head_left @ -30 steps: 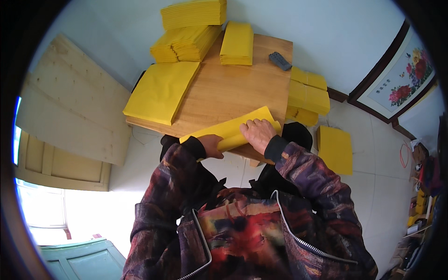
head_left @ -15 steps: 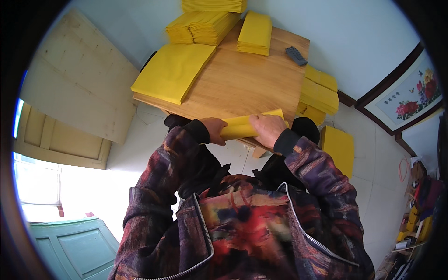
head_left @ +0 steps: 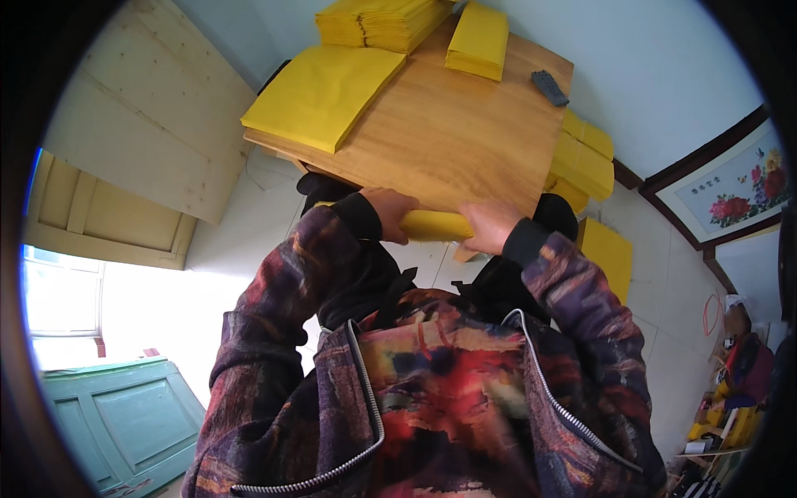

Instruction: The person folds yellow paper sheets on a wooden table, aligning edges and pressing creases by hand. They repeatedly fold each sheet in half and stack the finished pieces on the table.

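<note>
While gripped, one roll (head_left: 436,225), two hands (head_left: 440,222).

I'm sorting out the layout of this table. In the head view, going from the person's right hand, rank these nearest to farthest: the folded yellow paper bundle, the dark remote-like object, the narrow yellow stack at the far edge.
From the right hand:
1. Folded yellow paper bundle, gripped in it, at the near table edge.
2. Dark remote-like object, far right of the wooden table.
3. Narrow yellow stack, far edge, slightly left of the object.
</note>
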Demonstrator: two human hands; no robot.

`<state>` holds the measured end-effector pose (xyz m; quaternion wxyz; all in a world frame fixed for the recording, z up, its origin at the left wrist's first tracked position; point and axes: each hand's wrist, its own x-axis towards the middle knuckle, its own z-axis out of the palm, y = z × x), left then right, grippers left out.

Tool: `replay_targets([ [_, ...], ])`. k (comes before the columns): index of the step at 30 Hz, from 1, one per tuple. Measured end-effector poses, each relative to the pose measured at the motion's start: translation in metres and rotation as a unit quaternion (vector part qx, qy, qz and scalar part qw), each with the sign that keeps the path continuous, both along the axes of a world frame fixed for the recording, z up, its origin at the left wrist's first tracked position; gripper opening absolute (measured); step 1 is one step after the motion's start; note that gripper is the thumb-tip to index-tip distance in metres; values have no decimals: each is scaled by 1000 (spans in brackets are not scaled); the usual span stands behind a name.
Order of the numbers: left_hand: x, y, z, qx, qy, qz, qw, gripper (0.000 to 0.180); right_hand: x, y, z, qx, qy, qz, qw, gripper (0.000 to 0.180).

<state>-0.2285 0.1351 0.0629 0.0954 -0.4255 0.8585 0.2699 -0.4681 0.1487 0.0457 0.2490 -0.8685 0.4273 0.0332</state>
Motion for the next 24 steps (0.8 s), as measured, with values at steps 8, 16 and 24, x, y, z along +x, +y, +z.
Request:
replay_targets([
  [8, 13, -5, -11, 87, -35, -74, 993, 41, 14, 12, -10, -18, 21, -2, 1000, 45],
  [16, 26, 8, -25, -97, -34, -24, 994, 39, 20, -5, -18, 287, -98, 27, 953, 55],
  [24, 51, -3, -28, 107, -4, -50, 993, 40, 43, 12, -9, 47, 53, 5, 997, 47],
])
